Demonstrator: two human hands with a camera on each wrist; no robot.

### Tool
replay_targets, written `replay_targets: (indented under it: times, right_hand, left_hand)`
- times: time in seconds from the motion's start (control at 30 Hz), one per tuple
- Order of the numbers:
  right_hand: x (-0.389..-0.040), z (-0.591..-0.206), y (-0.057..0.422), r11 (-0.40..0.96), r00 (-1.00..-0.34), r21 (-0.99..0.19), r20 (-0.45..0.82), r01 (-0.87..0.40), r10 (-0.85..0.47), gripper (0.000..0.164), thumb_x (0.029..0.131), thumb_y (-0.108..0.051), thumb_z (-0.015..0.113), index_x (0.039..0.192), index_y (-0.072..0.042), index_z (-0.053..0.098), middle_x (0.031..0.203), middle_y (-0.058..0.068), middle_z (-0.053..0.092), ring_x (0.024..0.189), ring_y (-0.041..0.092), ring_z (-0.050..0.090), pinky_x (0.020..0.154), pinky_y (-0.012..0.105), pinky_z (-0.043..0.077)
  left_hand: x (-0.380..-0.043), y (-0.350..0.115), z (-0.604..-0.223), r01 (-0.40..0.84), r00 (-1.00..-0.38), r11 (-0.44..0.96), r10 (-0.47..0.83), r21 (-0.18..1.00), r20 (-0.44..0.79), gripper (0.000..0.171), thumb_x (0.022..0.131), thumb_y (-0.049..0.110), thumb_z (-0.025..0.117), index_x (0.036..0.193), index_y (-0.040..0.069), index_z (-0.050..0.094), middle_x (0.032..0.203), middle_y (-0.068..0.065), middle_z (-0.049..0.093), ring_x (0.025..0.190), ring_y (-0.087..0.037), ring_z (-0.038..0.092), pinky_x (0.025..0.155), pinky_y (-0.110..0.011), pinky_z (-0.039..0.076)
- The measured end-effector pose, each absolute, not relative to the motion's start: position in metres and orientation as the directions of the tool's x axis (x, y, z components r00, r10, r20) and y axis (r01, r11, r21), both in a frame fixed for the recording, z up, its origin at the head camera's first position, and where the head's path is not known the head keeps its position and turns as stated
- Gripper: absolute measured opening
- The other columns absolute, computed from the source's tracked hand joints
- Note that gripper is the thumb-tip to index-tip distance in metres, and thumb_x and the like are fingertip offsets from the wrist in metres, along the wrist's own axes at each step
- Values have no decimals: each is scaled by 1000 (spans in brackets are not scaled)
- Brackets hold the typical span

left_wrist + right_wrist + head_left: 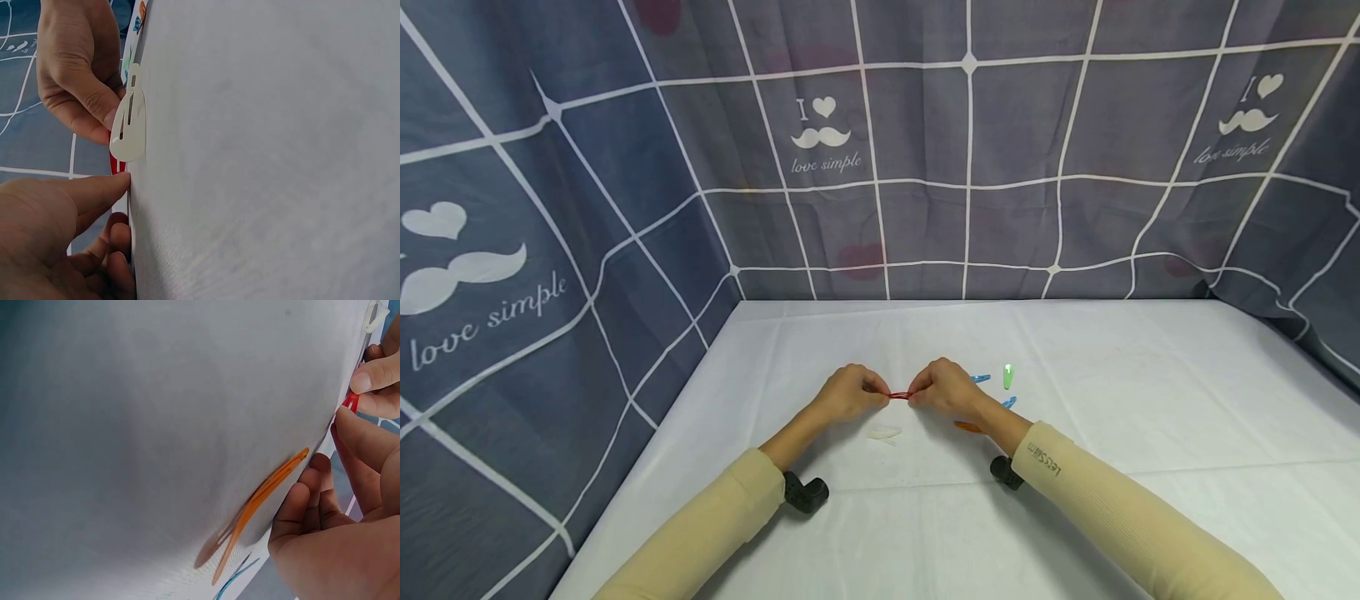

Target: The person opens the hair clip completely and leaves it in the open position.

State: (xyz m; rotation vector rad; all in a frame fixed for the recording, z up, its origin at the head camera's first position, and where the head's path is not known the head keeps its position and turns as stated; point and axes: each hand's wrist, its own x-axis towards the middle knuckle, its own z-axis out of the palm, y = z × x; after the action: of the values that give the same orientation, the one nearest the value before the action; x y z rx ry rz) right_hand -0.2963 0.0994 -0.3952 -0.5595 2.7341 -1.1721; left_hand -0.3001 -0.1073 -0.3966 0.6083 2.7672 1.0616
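A red snap hair clip (899,396) is stretched between both hands, a little above the white table. My left hand (850,392) pinches one end with thumb and fingertips. The other end sits between the thumb and forefinger of my right hand (945,387). Fingertips cover both ends, so only its middle shows. Nearer the front lies a white snap hair clip (129,128), apart from the hands. Beside the right hand, in the right wrist view, rests an orange hair clip (257,501).
Past the right wrist lie a green hair clip (1008,377) and blue hair clips (981,378), one partly behind the forearm. A black wrist camera mount (806,492) hangs under the left sleeve. Checked curtain (917,225) encloses the white table (1120,517) at the back and sides.
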Motion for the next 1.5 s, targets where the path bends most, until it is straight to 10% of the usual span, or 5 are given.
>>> replay_targets:
  times: [1.5]
  right_hand:
    - [-246,-373,101,309,-848,-856,239,-414,-474,12,91,-7,69,98,1,75,87,2,67,79,18,60,71,28,49]
  left_hand:
    - [-255,-129,-378,538,-788,373,541,756,294,18,96,18,67,102,5,77,98,3,70,93,-15,60,78,-34,48]
